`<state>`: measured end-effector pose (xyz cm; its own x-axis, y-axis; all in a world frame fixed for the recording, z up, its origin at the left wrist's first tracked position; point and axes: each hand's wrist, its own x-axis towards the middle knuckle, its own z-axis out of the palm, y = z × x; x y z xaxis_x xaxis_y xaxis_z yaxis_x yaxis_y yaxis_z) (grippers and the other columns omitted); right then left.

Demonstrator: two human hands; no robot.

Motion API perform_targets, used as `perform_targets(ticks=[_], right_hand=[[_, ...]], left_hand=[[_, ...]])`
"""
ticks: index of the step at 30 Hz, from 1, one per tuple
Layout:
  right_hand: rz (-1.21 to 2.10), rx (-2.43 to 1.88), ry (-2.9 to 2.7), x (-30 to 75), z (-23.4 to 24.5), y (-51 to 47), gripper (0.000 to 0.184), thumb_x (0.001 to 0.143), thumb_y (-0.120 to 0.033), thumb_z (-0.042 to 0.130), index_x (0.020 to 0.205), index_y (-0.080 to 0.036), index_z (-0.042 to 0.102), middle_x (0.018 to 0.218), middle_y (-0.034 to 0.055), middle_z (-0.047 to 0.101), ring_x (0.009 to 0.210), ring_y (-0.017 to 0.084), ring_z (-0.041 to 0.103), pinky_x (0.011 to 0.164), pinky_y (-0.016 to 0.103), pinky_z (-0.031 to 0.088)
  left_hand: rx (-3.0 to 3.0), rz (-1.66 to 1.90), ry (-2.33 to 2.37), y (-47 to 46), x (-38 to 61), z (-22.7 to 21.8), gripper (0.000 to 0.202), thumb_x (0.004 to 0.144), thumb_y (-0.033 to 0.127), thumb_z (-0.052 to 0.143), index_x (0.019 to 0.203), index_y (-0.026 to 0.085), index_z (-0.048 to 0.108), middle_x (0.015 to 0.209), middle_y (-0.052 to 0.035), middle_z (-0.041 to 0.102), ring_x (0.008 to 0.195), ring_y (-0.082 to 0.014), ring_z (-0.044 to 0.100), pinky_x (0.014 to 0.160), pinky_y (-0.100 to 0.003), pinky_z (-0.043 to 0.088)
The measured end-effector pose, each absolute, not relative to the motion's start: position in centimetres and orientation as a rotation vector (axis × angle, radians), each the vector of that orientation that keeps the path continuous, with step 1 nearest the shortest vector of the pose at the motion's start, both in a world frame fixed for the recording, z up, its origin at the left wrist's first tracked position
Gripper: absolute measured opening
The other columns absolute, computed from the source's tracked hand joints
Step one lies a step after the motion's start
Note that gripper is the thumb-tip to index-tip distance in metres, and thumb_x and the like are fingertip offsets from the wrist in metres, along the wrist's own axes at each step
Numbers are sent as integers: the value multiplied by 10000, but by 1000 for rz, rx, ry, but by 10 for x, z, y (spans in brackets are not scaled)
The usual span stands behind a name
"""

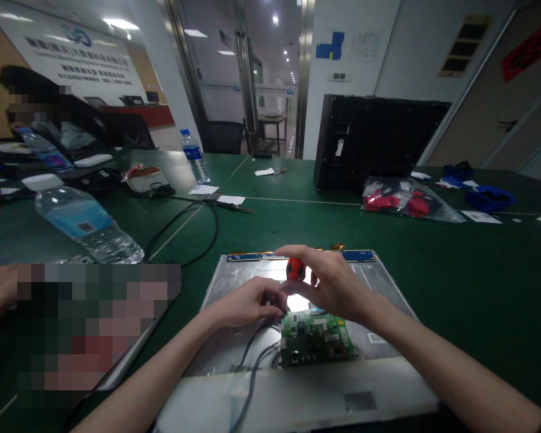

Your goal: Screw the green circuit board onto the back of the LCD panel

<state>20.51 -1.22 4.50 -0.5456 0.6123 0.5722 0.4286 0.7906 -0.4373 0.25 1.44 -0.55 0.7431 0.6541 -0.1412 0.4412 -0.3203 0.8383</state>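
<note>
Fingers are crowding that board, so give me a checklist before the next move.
1. Orange-handled tool held in right hand: ok.
2. Tool tip in contact: cannot tell, hidden.
3. Left hand off the board: cannot tell, it's right by the corner.
4. Green circuit board lying on silver panel: ok.
5. Panel free of cables: not ok, a grey cable crosses it.
6. Nearest water bottle capped: ok.

We observe panel of smooth reflective metal, orange handle smooth plastic, nearest bottle clear glossy plastic, bag crinkled plastic, tabletop smooth semi-gloss.
</note>
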Motion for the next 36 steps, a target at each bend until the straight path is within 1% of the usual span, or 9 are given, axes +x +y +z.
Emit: perform_targets(ticks=[5,12,18,25,29,32,36], right_hand=[[345,-761,-2224,205,45,-11,379,865,-251,617,1217,-219,481,818,-6,636,652,122,567,590,255,425],[310,-721,-2221,203,45,-12,350,867,-260,621,1190,-195,505,788,-10,641,632,110,560,569,233,422],[195,-717,-2218,203,45,-13,363,855,-227,640,1190,-168,514,790,-11,646,630,104,556,560,224,413],[211,-743,-2250,204,49,-14,371,851,-221,639,1194,-156,513,801,-6,654,665,113,577,608,243,429],[268,-742,-2293,205,55,-18,417,835,-234,642,1215,-146,495,845,10,656,710,125,585,628,252,441],[344,-742,-2343,206,59,-21,472,829,-191,603,1272,-128,453,904,30,647,741,130,576,644,257,447],[398,-758,-2347,207,61,-21,454,831,-128,545,1275,-142,448,900,22,639,724,121,558,641,250,442]], left_hand=[[1990,271,832,16,3,-4,72,735,196,650,787,147,654,692,10,604,639,-141,527,610,-238,410],[1968,277,774,18,2,-8,81,752,198,635,809,142,654,733,-8,631,684,-162,569,641,-251,433],[1982,281,795,19,1,-10,85,737,186,648,801,136,669,719,-7,635,675,-163,569,636,-253,433],[1960,299,764,19,1,-10,81,733,164,646,798,141,689,734,-7,649,682,-157,574,642,-247,438],[1962,308,749,19,2,-8,43,720,160,656,747,149,688,696,14,626,657,-140,547,626,-232,414],[1980,310,778,19,2,-7,37,723,175,662,732,150,688,694,15,615,661,-141,533,616,-231,402],[1987,297,816,18,2,-9,67,733,190,661,766,142,694,709,3,623,667,-151,538,618,-239,399]])
